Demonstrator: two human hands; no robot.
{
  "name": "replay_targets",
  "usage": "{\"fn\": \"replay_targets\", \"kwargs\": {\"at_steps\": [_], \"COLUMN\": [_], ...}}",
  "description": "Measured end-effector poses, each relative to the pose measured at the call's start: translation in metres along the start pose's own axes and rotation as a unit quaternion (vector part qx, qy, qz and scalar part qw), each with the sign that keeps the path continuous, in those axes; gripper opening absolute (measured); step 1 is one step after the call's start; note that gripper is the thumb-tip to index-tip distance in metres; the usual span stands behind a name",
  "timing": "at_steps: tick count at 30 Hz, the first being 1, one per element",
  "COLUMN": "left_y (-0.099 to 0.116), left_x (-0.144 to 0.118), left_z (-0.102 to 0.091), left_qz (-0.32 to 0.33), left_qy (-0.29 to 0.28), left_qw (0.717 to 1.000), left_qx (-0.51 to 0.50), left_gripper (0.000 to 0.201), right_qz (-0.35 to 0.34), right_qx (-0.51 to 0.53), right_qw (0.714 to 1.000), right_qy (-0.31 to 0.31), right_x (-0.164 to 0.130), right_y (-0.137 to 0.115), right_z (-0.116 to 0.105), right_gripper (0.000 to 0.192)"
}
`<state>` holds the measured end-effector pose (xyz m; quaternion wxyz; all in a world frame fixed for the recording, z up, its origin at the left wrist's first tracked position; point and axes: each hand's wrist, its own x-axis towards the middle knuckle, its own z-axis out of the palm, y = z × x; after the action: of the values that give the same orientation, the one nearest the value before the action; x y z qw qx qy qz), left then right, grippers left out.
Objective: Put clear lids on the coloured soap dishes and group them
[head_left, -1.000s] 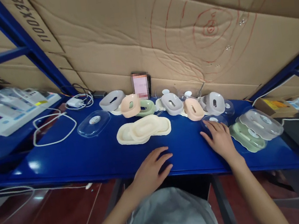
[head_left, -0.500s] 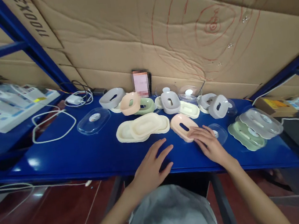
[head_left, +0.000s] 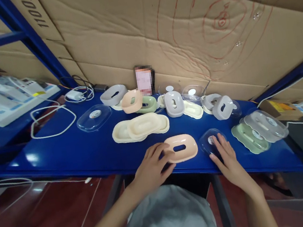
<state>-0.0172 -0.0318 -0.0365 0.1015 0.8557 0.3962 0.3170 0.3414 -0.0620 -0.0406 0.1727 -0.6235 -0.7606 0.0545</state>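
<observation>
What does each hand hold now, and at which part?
The left hand touches the left end of the peach tray; a closed grip cannot be told. The right hand rests on the clear lid, near edge.

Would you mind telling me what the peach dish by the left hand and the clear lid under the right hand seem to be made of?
Peach dish: likely matte moulded plastic, with an even opaque colour and soft rounded rim. Clear lid: probably glossy transparent plastic, since the blue table shows through it.

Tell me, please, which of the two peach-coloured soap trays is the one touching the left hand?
The peach tray at the table's front edge, lying flat with its slot up, against the left hand. The other peach tray sits tilted in the back row.
</observation>
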Motion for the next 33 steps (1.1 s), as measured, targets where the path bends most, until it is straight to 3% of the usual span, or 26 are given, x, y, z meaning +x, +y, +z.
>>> {"fn": "replay_targets", "kwargs": {"at_steps": [3,7,12,16,18,21,24,27,31,33], "left_y": [0.002,0.004,0.002,-0.001,-0.004,-0.008,-0.012,-0.013,-0.011,-0.01], "left_x": [-0.001,-0.001,-0.002,-0.004,-0.004,-0.004,-0.004,-0.003,-0.004,-0.004], "left_z": [0.0,0.0,-0.005,-0.009,-0.009,-0.008,-0.007,-0.007,-0.013,-0.015], "left_qz": [-0.023,-0.028,-0.035,-0.053,-0.056,-0.064,-0.082,-0.08,-0.034,-0.023], "left_qy": [0.049,0.069,0.09,0.093,0.086,0.084,0.079,0.071,0.04,0.022], "left_qw": [0.999,0.997,0.995,0.994,0.993,0.99,0.986,0.985,0.989,0.99], "left_qx": [-0.001,0.0,0.014,-0.022,-0.054,-0.093,-0.125,-0.135,-0.135,-0.141], "left_gripper": [0.019,0.02,0.024,0.024,0.02,0.014,0.027,0.037,0.014,0.013], "right_qz": [-0.021,-0.092,-0.194,-0.18,-0.171,-0.166,-0.165,-0.157,-0.163,-0.141], "right_qx": [-0.008,-0.049,-0.074,-0.082,-0.076,-0.058,0.016,0.079,0.048,0.014], "right_qw": [1.0,0.991,0.977,0.979,0.981,0.983,0.983,0.98,0.983,0.988], "right_qy": [0.014,0.078,0.049,0.044,0.049,0.059,0.075,0.093,0.074,0.057], "right_x": [0.016,0.073,0.16,0.197,0.194,0.166,0.125,0.094,0.089,0.09], "right_y": [-0.009,-0.029,-0.077,-0.093,-0.09,-0.079,-0.068,-0.056,-0.038,-0.029], "right_z": [0.001,-0.006,0.006,0.023,0.022,0.008,-0.003,-0.001,0.008,0.007], "right_gripper": [0.064,0.062,0.055,0.054,0.048,0.042,0.041,0.042,0.046,0.054]}}
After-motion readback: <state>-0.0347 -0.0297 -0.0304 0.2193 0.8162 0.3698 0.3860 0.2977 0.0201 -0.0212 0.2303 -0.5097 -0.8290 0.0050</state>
